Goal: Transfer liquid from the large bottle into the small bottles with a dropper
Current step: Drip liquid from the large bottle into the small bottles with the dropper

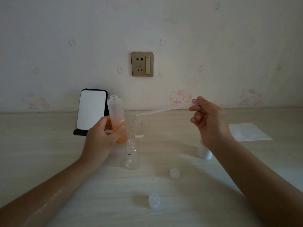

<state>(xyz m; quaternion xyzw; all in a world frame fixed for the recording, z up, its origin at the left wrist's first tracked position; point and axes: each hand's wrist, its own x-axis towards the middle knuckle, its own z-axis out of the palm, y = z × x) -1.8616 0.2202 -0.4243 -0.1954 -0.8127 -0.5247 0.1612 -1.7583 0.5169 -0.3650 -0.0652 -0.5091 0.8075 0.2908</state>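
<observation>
My left hand (101, 136) grips the large frosted bottle (116, 112), uncapped and upright, with orange liquid in its lower part. My right hand (206, 117) pinches the bulb of a clear plastic dropper (162, 110). The dropper lies nearly level, its tip just above the mouth of a small clear bottle (138, 128) that stands right of the large bottle with a little liquid at its bottom. A second small clear bottle (131, 155) stands open nearer to me.
The light wooden table (49, 153) holds a black-framed mirror (91, 110) behind my left hand, a white cap (204, 152) under my right wrist, a white tissue (249, 132) at the right, and two small clear caps (174, 172) (154, 200) in front.
</observation>
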